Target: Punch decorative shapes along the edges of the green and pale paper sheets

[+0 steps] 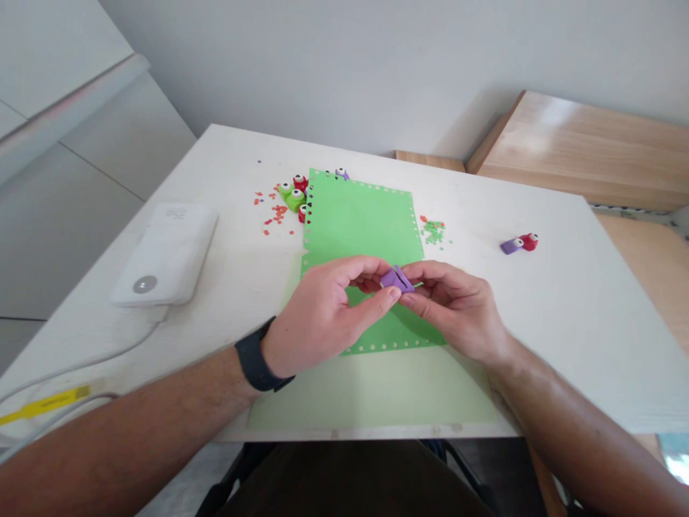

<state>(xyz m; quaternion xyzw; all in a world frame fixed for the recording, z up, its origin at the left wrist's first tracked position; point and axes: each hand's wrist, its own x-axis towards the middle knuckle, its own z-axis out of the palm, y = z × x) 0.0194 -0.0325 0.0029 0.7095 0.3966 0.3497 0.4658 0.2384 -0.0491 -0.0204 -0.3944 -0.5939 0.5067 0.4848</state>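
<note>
Over a green sheet of paper (360,222) with small shapes cut along its edges, both my hands meet around a small purple craft punch (396,281). My left hand (328,305) pinches its left side between thumb and fingers. From the right, my right hand (457,305) grips its other end, with a sliver of green by the fingertips. Green punches (295,199), red punches (300,182) and a purple punch (342,174) stand around the sheet's far left corner. At the right lie another purple punch (511,246) and a red punch (530,242), side by side.
Red-orange paper bits (278,213) are scattered left of the sheet, green bits (433,231) to its right. A white power bank (166,251) with a cable lies at the left, near a yellow strap (46,405). A wooden board (586,147) stands beyond the white table (570,323).
</note>
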